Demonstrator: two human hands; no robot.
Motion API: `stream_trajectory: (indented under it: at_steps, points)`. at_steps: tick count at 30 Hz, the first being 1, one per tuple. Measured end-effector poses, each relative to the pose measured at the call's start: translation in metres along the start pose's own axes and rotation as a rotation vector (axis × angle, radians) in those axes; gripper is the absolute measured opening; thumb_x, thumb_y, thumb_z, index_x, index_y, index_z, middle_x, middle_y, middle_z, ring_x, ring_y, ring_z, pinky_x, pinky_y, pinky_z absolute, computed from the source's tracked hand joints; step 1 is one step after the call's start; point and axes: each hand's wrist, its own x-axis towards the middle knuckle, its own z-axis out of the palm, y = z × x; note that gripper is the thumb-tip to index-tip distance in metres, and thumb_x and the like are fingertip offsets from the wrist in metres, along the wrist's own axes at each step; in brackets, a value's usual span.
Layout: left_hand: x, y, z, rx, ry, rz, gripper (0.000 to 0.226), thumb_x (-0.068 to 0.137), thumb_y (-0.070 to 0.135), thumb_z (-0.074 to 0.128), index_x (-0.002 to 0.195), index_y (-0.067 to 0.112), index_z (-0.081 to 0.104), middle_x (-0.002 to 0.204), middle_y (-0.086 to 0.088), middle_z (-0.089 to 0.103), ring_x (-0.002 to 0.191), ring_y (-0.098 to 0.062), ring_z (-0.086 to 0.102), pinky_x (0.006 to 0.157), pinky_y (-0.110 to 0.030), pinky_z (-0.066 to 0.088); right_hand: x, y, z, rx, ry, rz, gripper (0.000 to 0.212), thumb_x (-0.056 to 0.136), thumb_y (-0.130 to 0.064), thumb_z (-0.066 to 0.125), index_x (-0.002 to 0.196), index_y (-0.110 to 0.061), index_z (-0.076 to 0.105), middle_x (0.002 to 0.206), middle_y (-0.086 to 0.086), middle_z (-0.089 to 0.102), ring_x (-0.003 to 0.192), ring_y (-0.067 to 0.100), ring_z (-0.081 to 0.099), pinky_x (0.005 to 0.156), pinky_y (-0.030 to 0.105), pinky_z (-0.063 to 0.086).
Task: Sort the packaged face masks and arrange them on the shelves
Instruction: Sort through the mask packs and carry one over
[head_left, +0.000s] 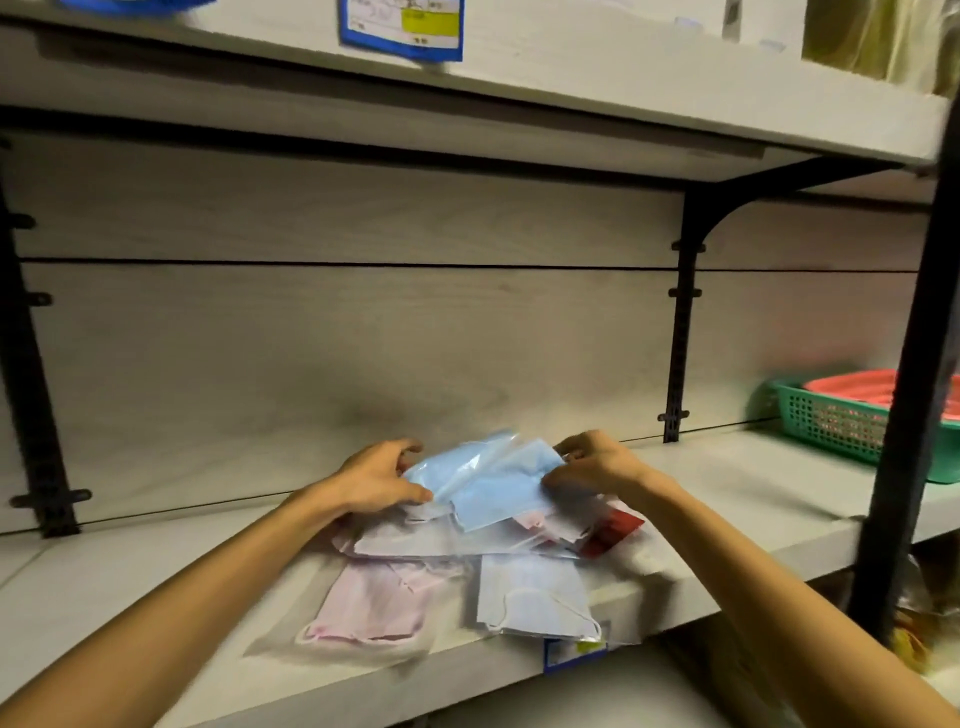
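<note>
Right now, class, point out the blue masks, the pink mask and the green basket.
blue masks (488, 486): head view, middle of the packet held up.
pink mask (371, 605): head view, centre of its front.
green basket (841, 428): head view, front mesh wall.

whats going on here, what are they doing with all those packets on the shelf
A person is sorting packaged face masks on a pale shelf. The left hand and right hand grip opposite sides of the blue masks, held just above a loose pile. A pink mask and a white mask lie near the shelf's front edge. A green basket sits to the right.
</note>
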Motion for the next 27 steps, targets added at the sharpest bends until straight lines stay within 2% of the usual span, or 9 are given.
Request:
stream_trajectory:
  at_steps: [3, 5, 7, 10, 13, 17, 20, 23, 27]
  points:
    - [-0.002, 0.001, -0.002, -0.103, 0.119, -0.040, 0.058, 0.053, 0.036, 0.078, 0.108, 0.022, 0.070, 0.095, 0.007, 0.073, 0.087, -0.014, 0.068, 0.084, -0.035, 0.057, 0.013, -0.002, -0.001, 0.140, 0.006, -0.122, 0.038, 0.081, -0.002, 0.075, 0.118, -0.009, 0.068, 0.084, 0.004, 0.068, 0.070, 0.018, 0.060, 0.059, 0.027, 0.051]
    - [-0.003, 0.002, -0.003, -0.158, 0.184, -0.084, 0.040, 0.050, 0.033, 0.072, 0.088, 0.020, 0.069, 0.084, 0.002, 0.074, 0.076, -0.016, 0.067, 0.076, -0.037, 0.057, 0.018, 0.000, 0.001, 0.212, 0.036, -0.179, 0.043, 0.081, 0.003, 0.073, 0.122, -0.008, 0.065, 0.088, 0.012, 0.070, 0.072, 0.023, 0.062, 0.064, 0.035, 0.053]
    - [-0.005, 0.000, -0.005, -0.206, 0.242, -0.103, 0.032, 0.053, 0.028, 0.069, 0.082, 0.015, 0.066, 0.079, -0.005, 0.073, 0.071, -0.018, 0.063, 0.072, -0.038, 0.055, 0.023, 0.001, 0.005, 0.334, 0.065, -0.189, 0.044, 0.083, 0.008, 0.068, 0.125, -0.005, 0.060, 0.091, 0.021, 0.071, 0.073, 0.028, 0.063, 0.070, 0.043, 0.055]
    - [-0.010, -0.006, -0.011, -0.290, 0.326, -0.121, 0.014, 0.070, 0.014, 0.073, 0.075, 0.014, 0.059, 0.072, -0.007, 0.066, 0.074, -0.021, 0.059, 0.071, -0.036, 0.048, 0.030, 0.002, 0.010, 0.434, 0.110, -0.173, 0.044, 0.085, 0.003, 0.065, 0.128, -0.006, 0.056, 0.096, 0.022, 0.072, 0.073, 0.026, 0.063, 0.062, 0.034, 0.051]
    - [-0.019, -0.011, -0.013, -0.216, 0.314, -0.140, 0.024, 0.076, 0.017, 0.081, 0.086, 0.018, 0.059, 0.078, -0.001, 0.065, 0.075, -0.021, 0.058, 0.074, -0.032, 0.047, 0.036, -0.002, 0.012, 0.430, 0.078, -0.210, 0.038, 0.084, 0.000, 0.065, 0.120, -0.010, 0.064, 0.087, 0.010, 0.073, 0.067, 0.019, 0.064, 0.055, 0.028, 0.050]
    - [-0.031, -0.001, -0.004, -0.111, 0.082, -0.106, 0.052, 0.084, 0.035, 0.079, 0.128, 0.020, 0.055, 0.126, 0.005, 0.059, 0.120, -0.010, 0.054, 0.101, -0.027, 0.045, 0.038, -0.002, 0.019, 0.425, 0.039, -0.226, 0.034, 0.083, 0.000, 0.065, 0.115, -0.011, 0.068, 0.072, 0.000, 0.072, 0.055, 0.009, 0.063, 0.047, 0.021, 0.049]
    - [-0.037, 0.008, 0.003, 0.018, -0.034, -0.095, 0.066, 0.080, 0.042, 0.078, 0.137, 0.023, 0.052, 0.134, 0.008, 0.057, 0.126, -0.009, 0.053, 0.106, -0.024, 0.041, 0.036, 0.004, 0.025, 0.485, 0.021, -0.197, 0.036, 0.082, -0.002, 0.066, 0.116, -0.011, 0.066, 0.077, 0.005, 0.075, 0.062, 0.016, 0.067, 0.057, 0.032, 0.054]
    - [-0.038, 0.017, 0.003, 0.111, 0.129, -0.091, 0.072, 0.076, 0.036, 0.084, 0.138, 0.021, 0.053, 0.127, 0.006, 0.062, 0.115, -0.012, 0.060, 0.102, -0.030, 0.047, 0.033, 0.007, 0.026, 0.500, 0.029, -0.211, 0.044, 0.078, -0.005, 0.070, 0.120, -0.012, 0.065, 0.094, 0.015, 0.075, 0.073, 0.024, 0.068, 0.068, 0.041, 0.058]
    - [-0.043, 0.030, -0.006, 0.168, 0.385, -0.107, 0.040, 0.070, 0.039, 0.079, 0.106, 0.025, 0.065, 0.095, 0.010, 0.069, 0.084, -0.018, 0.064, 0.070, -0.030, 0.048, 0.028, 0.004, 0.020, 0.623, 0.113, -0.257, 0.045, 0.077, 0.004, 0.067, 0.121, -0.005, 0.068, 0.104, 0.012, 0.074, 0.083, 0.020, 0.068, 0.076, 0.039, 0.059]
